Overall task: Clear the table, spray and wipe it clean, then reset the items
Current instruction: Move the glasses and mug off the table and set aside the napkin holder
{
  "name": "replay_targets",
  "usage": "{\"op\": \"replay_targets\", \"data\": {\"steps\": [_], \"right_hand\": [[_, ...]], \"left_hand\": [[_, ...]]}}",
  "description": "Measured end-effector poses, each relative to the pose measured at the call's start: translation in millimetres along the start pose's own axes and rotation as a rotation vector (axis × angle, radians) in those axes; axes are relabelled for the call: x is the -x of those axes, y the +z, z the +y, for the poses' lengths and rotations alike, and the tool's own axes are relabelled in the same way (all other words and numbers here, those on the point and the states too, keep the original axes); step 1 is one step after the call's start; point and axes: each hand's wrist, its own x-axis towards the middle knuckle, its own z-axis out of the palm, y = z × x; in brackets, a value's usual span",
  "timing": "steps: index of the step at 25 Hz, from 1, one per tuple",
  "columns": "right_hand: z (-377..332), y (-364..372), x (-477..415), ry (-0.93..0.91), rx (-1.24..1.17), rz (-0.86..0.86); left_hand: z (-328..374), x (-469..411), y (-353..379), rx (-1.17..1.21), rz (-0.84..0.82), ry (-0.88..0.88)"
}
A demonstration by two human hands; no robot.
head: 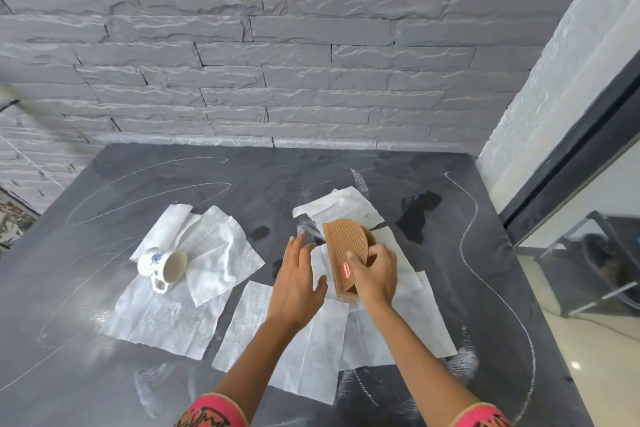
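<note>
A brown woven-pattern basket (346, 243) with a red label stands tilted on its side on white tissue sheets (308, 340) at the middle of the dark table (104, 374). My right hand (375, 276) grips its near rim. Just left of the basket, my left hand (298, 284) hovers with straight, spread fingers and holds nothing. A white cup (166, 265) with a blue flower lies on its side on more tissue sheets (207, 253) to the left.
Chalk lines and smears mark the table top, and dark wet patches (417, 215) lie right of the basket. A grey stone wall (277, 45) closes the far edge. A glass panel and floor (588, 270) lie beyond the right edge.
</note>
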Motion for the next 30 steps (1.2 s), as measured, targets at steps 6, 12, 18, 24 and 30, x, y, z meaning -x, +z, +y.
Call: {"op": "replay_targets", "data": {"steps": [6, 12, 18, 24, 30], "right_hand": [[-64, 24, 42, -0.196, -0.137, 0.029], [-138, 103, 104, -0.360, -0.146, -0.073], [-208, 235, 186, -0.547, -0.164, -0.333], [-230, 349, 261, -0.451, -0.053, -0.515], [-224, 393, 285, -0.395, 0.026, -0.513]], "left_hand": [[-19, 17, -45, 0.223, 0.076, -0.162], [-81, 27, -120, 0.396, 0.201, -0.284], [-217, 56, -206, 0.460, 0.324, -0.376], [-335, 83, -262, 0.534, 0.267, -0.572], [-379, 90, -270, 0.609, 0.185, -0.618]]}}
